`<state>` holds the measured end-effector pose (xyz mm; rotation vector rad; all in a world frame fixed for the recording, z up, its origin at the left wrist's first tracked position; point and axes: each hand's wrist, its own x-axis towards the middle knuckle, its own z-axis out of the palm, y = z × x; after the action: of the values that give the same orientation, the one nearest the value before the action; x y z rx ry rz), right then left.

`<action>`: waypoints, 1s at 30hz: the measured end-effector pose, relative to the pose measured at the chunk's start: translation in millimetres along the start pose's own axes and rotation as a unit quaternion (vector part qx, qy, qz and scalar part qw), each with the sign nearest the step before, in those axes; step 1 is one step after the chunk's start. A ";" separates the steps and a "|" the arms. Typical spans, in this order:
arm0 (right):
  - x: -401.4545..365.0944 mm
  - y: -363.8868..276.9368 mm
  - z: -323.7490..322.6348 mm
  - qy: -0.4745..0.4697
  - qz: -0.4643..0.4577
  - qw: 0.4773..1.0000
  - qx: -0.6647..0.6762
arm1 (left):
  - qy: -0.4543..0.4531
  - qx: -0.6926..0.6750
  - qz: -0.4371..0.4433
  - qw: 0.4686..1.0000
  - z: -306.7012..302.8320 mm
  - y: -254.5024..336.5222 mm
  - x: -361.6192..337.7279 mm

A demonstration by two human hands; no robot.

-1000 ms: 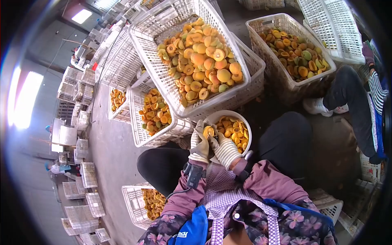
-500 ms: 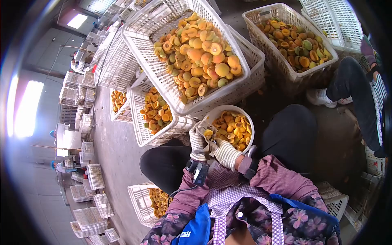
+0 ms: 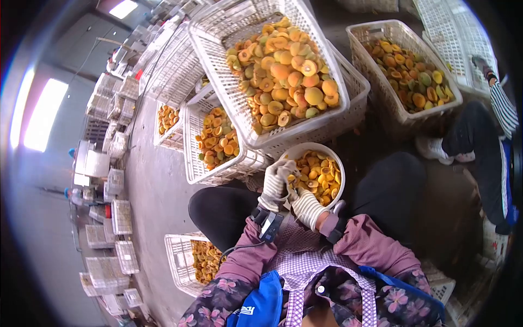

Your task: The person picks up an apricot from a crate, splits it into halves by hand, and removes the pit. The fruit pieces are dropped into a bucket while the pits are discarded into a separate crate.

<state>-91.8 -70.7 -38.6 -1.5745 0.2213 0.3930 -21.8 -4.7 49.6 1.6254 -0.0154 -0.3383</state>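
My left hand (image 3: 275, 184), in a white knit glove, is closed around an apricot half (image 3: 292, 179) that shows only in part between the fingers. Close against it, my right hand (image 3: 307, 207), in a striped white glove, is closed too; what its fingers grip is hidden. Both hands are over the near left rim of a round white bucket (image 3: 342, 175), which holds many yellow-orange apricot halves (image 3: 318, 173). Just beyond the bucket, a large white plastic crate (image 3: 218, 60) heaped with apricots, many of them halved (image 3: 283, 71), rests tilted on another crate.
To the left are crates of apricot halves (image 3: 218, 139) and, nearer me, a crate of darker pieces (image 3: 206, 259). Another full crate (image 3: 403, 111) stands at the right, near a seated person's leg (image 3: 474, 141). Crate stacks (image 3: 106, 229) line the far left.
The view has shifted, so the crates appear further right. The apricot half in my left hand shows less than before. My hands stay together at the bucket's rim.
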 end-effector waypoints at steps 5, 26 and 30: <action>-9.5 -12.7 -12.4 -0.035 -0.070 0.996 0.038 | 0.062 -0.285 -0.009 0.956 6.4 -20.9 -3.2; -43.7 -80.1 -32.6 -0.174 0.197 0.879 0.397 | -0.249 -0.185 -0.099 0.946 -26.0 -31.2 26.9; -48.5 -91.3 -32.6 -0.212 0.173 0.831 0.484 | 0.059 -0.211 0.108 0.970 -27.4 2.6 48.6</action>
<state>-98.3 -103.7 64.5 -0.4108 0.2964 0.7558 31.3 11.3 43.2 1.2040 -0.0289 -0.0678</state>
